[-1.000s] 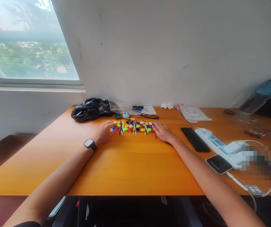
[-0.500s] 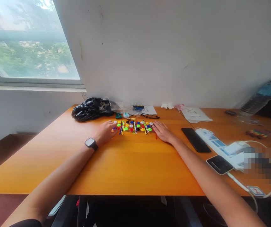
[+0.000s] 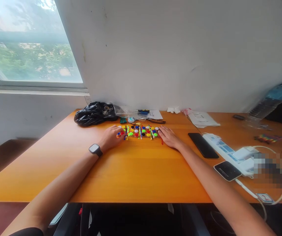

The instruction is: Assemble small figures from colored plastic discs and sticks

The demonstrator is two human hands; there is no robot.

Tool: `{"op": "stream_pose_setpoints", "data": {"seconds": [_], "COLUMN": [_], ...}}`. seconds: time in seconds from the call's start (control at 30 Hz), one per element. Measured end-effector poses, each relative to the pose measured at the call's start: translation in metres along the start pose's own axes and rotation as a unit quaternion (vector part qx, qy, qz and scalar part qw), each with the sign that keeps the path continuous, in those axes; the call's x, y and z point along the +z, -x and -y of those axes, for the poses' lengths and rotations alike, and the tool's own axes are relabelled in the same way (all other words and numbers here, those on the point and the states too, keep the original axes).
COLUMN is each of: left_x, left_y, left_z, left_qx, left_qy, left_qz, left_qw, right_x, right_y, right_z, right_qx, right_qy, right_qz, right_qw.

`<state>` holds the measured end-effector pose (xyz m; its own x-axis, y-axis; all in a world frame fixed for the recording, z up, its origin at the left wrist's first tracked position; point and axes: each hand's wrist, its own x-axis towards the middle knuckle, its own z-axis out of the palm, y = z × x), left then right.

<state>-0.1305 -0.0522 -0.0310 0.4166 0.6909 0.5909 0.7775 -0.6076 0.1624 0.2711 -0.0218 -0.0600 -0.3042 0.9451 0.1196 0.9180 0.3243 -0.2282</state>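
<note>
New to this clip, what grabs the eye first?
The bright cluster of small round plastic discs and thin coloured sticks sits in rows on the orange wooden table, with the left hand at its left edge and the right hand flat at its right. Behind it to the left, a crumpled black plastic bag lies near the wall.

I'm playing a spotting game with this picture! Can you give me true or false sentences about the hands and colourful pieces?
A watch is on the left wrist. True.
The right hand holds a phone. False: it lies flat on the table beside the coloured discs.
The left hand reaches the discs with its fingertips. True.
The discs are stacked in a tower. False: they lie flat in rows.
A black bag sits near the wall. True.
</note>
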Motion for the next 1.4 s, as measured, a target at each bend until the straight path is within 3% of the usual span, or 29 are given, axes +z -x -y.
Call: {"op": "stream_pose_setpoints", "data": {"seconds": [0.7,1.13,1.23,1.4], "left_x": [0.004,0.001,-0.006,-0.014], "left_y": [-0.002,0.0,-0.001,-0.003], "left_z": [0.002,0.004,-0.005,-0.041], "left_qx": [0.061,0.05,0.068,0.105], "left_qy": [0.029,0.031,0.057,0.121], "left_qz": [0.026,-0.042,-0.059,-0.008], "left_qw": [0.997,0.997,0.994,0.987], "right_x": [0.0,0.0,-0.001,-0.006], "right_y": [0.0,0.0,0.001,0.003], "right_z": [-0.001,-0.001,0.0,0.003], "right_qx": [-0.006,-0.004,0.002,0.01], "right_qy": [0.008,-0.009,-0.018,-0.054], "right_qz": [-0.003,-0.001,0.001,-0.013], "right_qw": [1.0,1.0,1.0,0.998]}}
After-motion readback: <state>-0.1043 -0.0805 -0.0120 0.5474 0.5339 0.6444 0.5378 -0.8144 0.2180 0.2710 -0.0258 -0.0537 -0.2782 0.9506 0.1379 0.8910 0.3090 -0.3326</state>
